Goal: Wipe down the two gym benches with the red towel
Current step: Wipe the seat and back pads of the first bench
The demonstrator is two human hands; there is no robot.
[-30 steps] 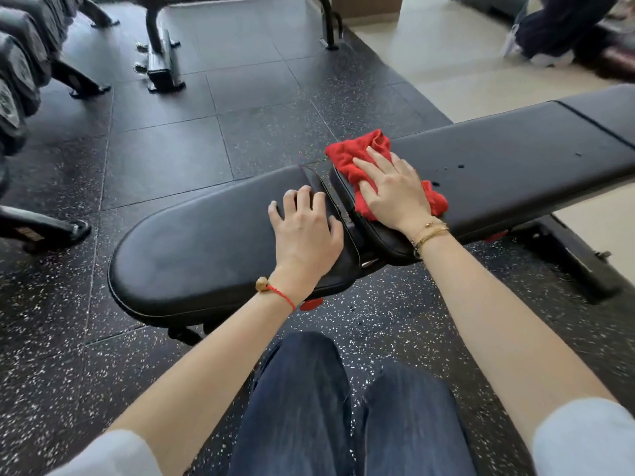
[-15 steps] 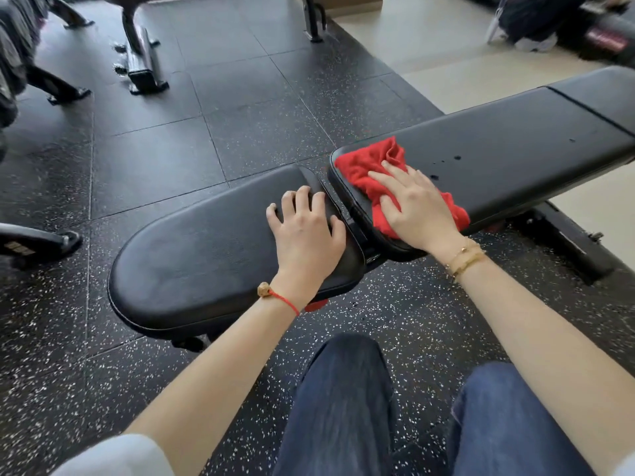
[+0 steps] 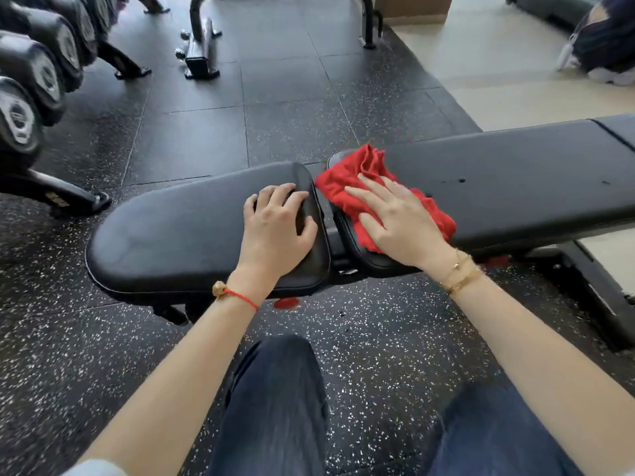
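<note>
The red towel (image 3: 364,187) is spread, somewhat bunched, on the near end of the long back pad (image 3: 515,180), beside the gap that parts it from the seat pad (image 3: 178,228). It is pressed flat under the right hand (image 3: 398,221), whose fingers are held straight and slightly fanned; nothing is gripped. The left hand (image 3: 275,231) is rested on the seat pad's end, its fingers loosely bent over the edge as a brace, and nothing is held there. A few dark spots (image 3: 460,181) are seen further along the back pad. For the stroke to be done well, even pressure should probably be kept through the whole palm, the cloth should be kept flat rather than bunched, and overlapping passes should be carried toward the spots and over the pad's edges.
</note>
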